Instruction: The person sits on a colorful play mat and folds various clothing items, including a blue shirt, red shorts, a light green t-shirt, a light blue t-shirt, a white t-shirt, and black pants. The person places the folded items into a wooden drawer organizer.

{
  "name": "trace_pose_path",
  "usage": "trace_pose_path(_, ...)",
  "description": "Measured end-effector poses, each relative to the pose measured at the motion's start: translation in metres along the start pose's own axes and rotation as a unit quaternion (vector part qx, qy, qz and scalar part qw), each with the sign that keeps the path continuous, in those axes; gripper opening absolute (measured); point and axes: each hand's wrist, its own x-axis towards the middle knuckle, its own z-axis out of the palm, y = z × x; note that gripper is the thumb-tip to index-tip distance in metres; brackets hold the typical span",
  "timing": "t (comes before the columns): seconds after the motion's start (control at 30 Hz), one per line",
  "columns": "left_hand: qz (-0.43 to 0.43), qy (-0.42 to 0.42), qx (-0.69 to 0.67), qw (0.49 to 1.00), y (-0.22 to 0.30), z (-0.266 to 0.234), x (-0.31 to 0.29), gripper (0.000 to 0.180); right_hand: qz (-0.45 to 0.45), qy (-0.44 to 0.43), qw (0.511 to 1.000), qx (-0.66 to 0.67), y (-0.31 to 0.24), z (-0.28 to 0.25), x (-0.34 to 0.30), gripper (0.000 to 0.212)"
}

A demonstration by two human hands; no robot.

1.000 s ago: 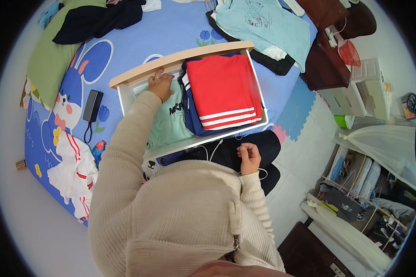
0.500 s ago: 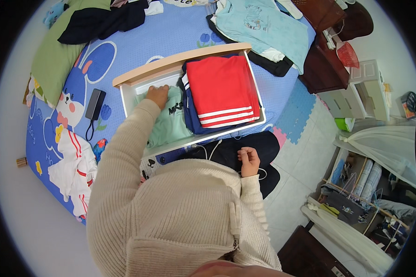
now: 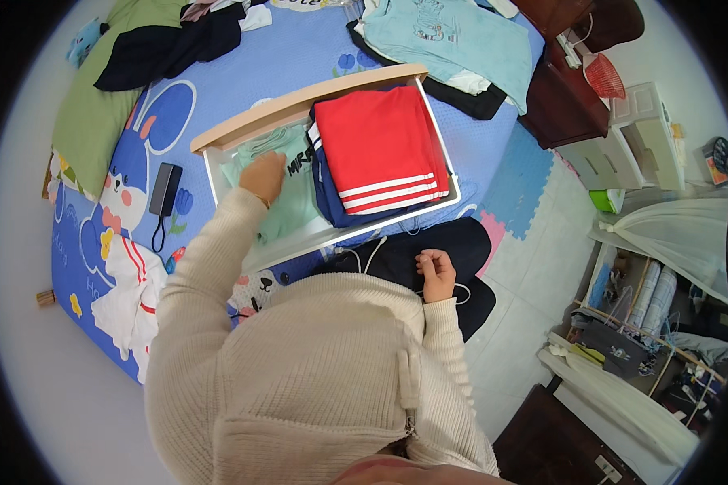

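- Place is a home, i.e. a bdrm.
- Main sign: wide bed, blue cover w/ cartoon print; green pillow at its left side.
- On bed: lt. blue shirt, also a drawer w/ red folded garment etc.
- Right side: tiled floor, foam mat, sm. white cabinet.
- Lower right: pale curtains, & betw. them stored clothes.

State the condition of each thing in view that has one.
Drawer: on the bed, part-filled
Mint shirt: inside the drawer, slightly rumpled
Left hand: at the mint shirt, grip unclear
Red garment: folded, atop navy clothing
Right hand: fingers curled, holding nothing visible
Light-blue shirt: spread out
White garment: crumpled
Green pillow: partly covered by black garment
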Motion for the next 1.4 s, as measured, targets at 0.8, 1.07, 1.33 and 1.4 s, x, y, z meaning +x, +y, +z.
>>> trace_pose_path(0.8,0.059,-0.06,-0.205,0.975,0.022,0.051,-0.022,0.031,0.011,0.008,0.999,0.033,0.006,-0.01,-0.007,0.009)
trace_pose_path(1.07,-0.183,-0.051,0.042,0.981,0.051,0.032,0.001,0.072,0.012,0.012,1.0,0.02,0.005,-0.012,-0.012,0.009)
trace_pose_path(1.33,-0.087,0.039,0.048,0.994,0.043,0.025,0.009,0.068,0.02,0.019,0.999,0.037,0.007,-0.015,-0.011,0.009)
trace_pose_path(1.4,-0.009,0.035,0.092,0.995,0.038,0.035,0.025,0.064,0.017,0.019,0.999,0.038,0.006,-0.015,-0.009,0.009)
